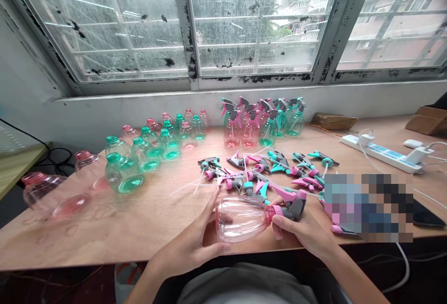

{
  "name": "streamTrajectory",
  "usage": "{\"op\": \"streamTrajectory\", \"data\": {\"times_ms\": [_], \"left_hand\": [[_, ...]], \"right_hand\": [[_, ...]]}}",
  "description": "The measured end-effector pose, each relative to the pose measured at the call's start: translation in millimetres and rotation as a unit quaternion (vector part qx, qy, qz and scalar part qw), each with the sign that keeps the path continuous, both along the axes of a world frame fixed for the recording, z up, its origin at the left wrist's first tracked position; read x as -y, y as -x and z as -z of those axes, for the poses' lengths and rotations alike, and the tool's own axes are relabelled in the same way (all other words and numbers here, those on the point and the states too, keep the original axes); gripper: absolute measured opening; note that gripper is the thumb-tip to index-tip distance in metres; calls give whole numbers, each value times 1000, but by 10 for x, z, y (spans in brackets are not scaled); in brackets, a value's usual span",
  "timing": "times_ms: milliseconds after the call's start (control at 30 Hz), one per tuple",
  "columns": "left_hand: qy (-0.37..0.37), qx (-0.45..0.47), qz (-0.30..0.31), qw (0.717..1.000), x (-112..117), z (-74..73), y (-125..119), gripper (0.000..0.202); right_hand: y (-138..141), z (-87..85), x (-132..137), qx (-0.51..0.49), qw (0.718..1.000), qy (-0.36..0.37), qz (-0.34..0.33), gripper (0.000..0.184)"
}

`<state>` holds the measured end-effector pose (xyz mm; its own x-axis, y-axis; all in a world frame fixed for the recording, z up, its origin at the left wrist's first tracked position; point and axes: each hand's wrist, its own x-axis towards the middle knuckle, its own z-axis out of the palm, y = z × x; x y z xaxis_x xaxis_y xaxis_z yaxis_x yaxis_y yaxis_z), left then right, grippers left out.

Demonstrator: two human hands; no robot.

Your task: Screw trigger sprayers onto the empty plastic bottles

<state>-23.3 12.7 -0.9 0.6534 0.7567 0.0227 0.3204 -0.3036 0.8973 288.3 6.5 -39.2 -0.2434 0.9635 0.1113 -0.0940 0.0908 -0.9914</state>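
- Clear pink plastic bottle (240, 222): tipped sideways above tabletop's (146, 229) near edge; pink-and-grey trigger spray head (296, 205) at its neck.
- Left hand (193, 241) half-open, cupped round base, presumably to steady it.
- Right hand (302, 229) curled round pink collar, likely for control.
- Loose pink, teal and grey spray heads (235, 183) just beyond, seemingly for easy reach.
- Headless pink and green bottles (143, 153) left; spray-topped bottles (250, 134) by wall (335, 99): apparently sorted.

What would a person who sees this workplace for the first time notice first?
Probably the transparent pink spray bottle, held on its side by the left hand and right hand near the front edge of the table. Next, the loose trigger sprayers scattered just beyond it, the open pink and green bottles at left, and the sprayer-topped bottles below the window.
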Motion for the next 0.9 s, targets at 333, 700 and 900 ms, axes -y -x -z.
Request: {"op": "streamTrajectory", "data": {"times_ms": [333,700,900], "left_hand": [[-5,2,-6,1000,-7,-55,-27,98],[-20,5,-8,1000,-16,-21,-14,109],[-23,-12,-9,1000,-18,-36,-16,103]], "right_hand": [[0,11,-18,-8,1000,1,-10,34],[10,-16,-9,-1,1000,-4,-9,33],[11,-40,-1,3,1000,0,-7,32]]}}
